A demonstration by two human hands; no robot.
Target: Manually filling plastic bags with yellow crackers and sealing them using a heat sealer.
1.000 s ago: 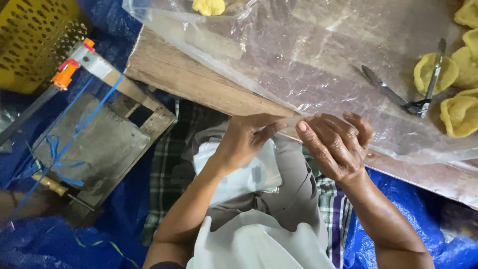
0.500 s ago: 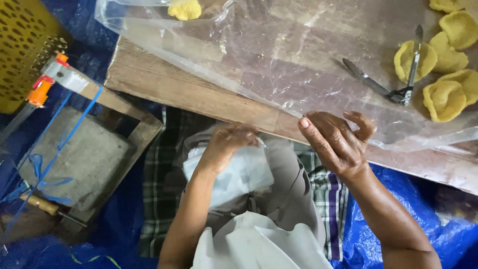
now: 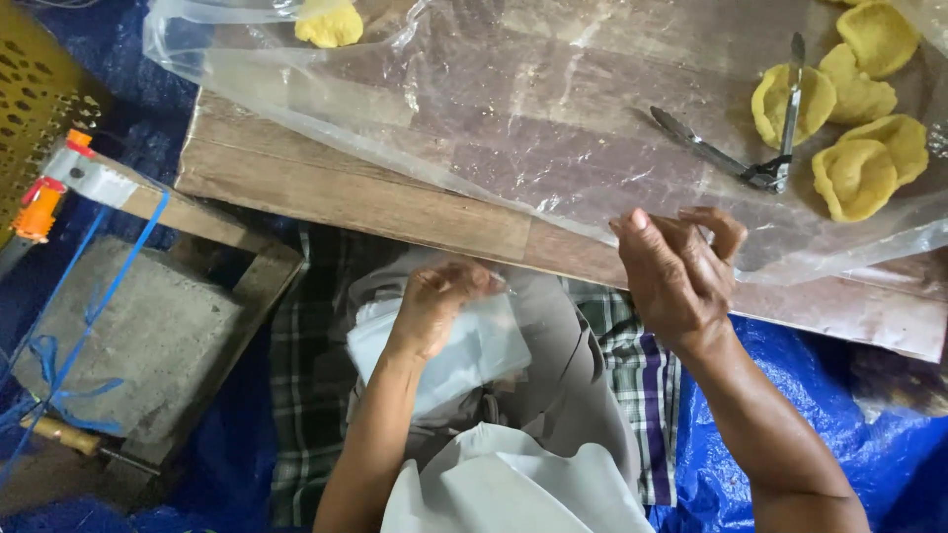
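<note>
My left hand [image 3: 439,301] rests in my lap, fingers closed on a thin clear plastic bag [image 3: 474,350] lying on my grey trousers. My right hand [image 3: 676,271] hovers at the near edge of the wooden board [image 3: 346,192], fingers curled and fingertips pinched together; I see nothing in it. A clear plastic sheet [image 3: 553,128] covers the board. Several yellow dough shells [image 3: 854,178] lie on it at the far right, with metal tongs [image 3: 760,168] beside them. A lump of yellow dough [image 3: 331,25] sits at the top edge.
A wooden frame holding a grey slab [image 3: 138,326] with blue string stands to my left, and a yellow perforated basket [image 3: 35,99] lies beyond it. Blue tarpaulin [image 3: 889,444] covers the ground around me.
My left hand has dropped from the board's edge into my lap and closed on the plastic bag. My right hand has stayed by the board's edge.
</note>
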